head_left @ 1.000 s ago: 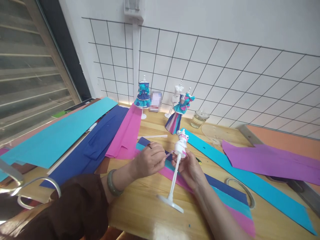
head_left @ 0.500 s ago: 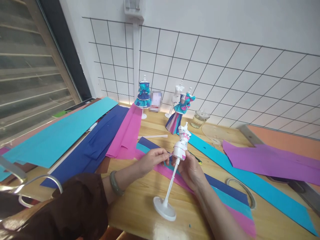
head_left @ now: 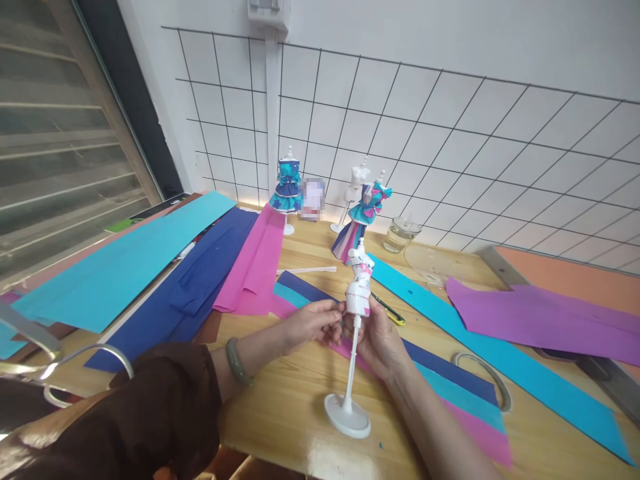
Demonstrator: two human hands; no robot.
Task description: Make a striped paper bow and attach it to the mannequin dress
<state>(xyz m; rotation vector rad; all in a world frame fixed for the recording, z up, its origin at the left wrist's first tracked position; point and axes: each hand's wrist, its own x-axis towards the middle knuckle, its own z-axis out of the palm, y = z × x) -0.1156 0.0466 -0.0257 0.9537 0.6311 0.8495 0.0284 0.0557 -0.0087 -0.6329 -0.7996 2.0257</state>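
A small white dress form (head_left: 359, 293) on a stand with a round base (head_left: 347, 416) is in front of me, nearly upright. Pink and coloured patches mark its torso. My right hand (head_left: 383, 340) curls round the lower torso from behind, its fingertips partly hidden. At the left hip, my left hand (head_left: 317, 321) has thumb and fingers pinched together; what they hold is too small to tell. Under both hands runs a strip of navy, light blue and pink bands (head_left: 457, 393). A yellow-and-black utility knife (head_left: 393, 313) lies just past the right hand.
Dressed mini forms (head_left: 287, 187) (head_left: 367, 213) and a bare one (head_left: 357, 177) stand at the back. Nearby is a glass cup (head_left: 400, 235). Light blue, navy (head_left: 200, 273), pink and purple sheets lie around. Scissors (head_left: 85, 360) are at left, a tape ring (head_left: 485, 377) at right.
The dress form has turned and straightened, its base shifting right. The left hand has moved slightly right, closer against its hip; the right hand stays behind it.
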